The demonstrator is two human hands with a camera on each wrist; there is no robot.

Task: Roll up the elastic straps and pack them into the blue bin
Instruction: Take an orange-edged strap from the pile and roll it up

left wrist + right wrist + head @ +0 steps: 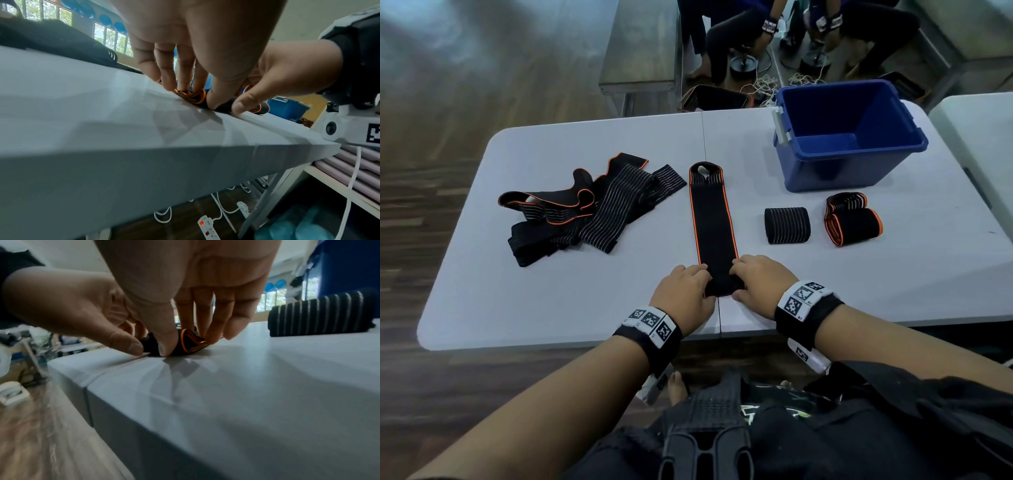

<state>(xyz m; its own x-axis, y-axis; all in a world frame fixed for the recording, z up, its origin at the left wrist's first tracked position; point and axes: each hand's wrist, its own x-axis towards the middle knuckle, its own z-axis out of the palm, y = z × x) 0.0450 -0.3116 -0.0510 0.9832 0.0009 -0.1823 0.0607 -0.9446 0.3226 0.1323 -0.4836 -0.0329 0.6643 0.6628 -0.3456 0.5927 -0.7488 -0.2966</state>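
Rolling: we pinch the near end of the orange-edged strap [714,219] on the table [571,301].
Left hand [683,296]: fingers curled on the roll.
Right hand [762,284]: the same.

Hands: I am using two, my left hand [683,294] and my right hand [762,284].
Straps being rolled: I am holding one, the orange-edged strap [712,222].
Rolled straps: two are lying finished, the striped roll [787,225] and the orange-edged roll [854,224].
Unrolled straps: one tangled pile [585,205] is waiting; its number I cannot tell.
Bins: one blue bin [849,164] is standing.
Tables: one white table [551,301] is bearing all.
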